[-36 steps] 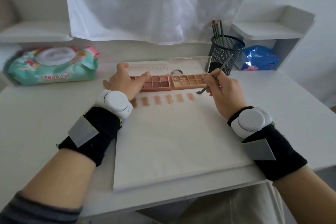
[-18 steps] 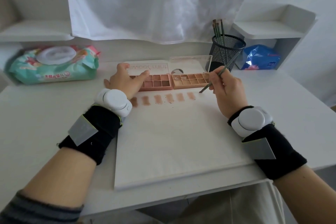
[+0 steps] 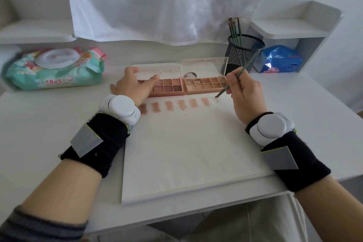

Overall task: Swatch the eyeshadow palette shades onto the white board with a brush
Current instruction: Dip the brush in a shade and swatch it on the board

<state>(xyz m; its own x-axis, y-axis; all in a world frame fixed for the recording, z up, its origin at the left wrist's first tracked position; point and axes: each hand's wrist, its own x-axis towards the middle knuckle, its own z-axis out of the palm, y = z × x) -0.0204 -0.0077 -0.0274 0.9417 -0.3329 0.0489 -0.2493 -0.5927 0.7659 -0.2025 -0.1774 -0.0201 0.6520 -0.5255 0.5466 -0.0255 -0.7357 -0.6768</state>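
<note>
The brush [image 3: 234,77] slants down to the left, its dark tip touching the white board [image 3: 186,143] at the right end of a row of swatches [image 3: 174,105], where a few dark specks of powder lie. The right hand [image 3: 244,95] pinches the thin green handle between thumb and curled fingers, with the upper end of the handle reaching up in front of the mesh cup [image 3: 243,51]. Six brownish-pink patches sit side by side along the top of the board, the leftmost one partly hidden behind the left wrist.

Just above the swatches lie two open eyeshadow palettes, touching end to end: the pink palette [image 3: 169,88] on the left and the tan palette [image 3: 206,84] on the right, each with its clear lid folded back. The left hand [image 3: 133,84] rests on the left part of the pink palette, its fingers loosely bent over the pans and the thumb up near the lid; whether it grips the case or only steadies it I cannot tell.

Both wrists wear black bands with white round devices. The board lies flat on a white desk [image 3: 49,124]. The black mesh cup holds several more brushes upright. A pack of wet wipes [image 3: 55,68] lies at the far left, a blue bag [image 3: 280,59] sits under the right shelf, and a white cloth [image 3: 163,0] hangs behind
</note>
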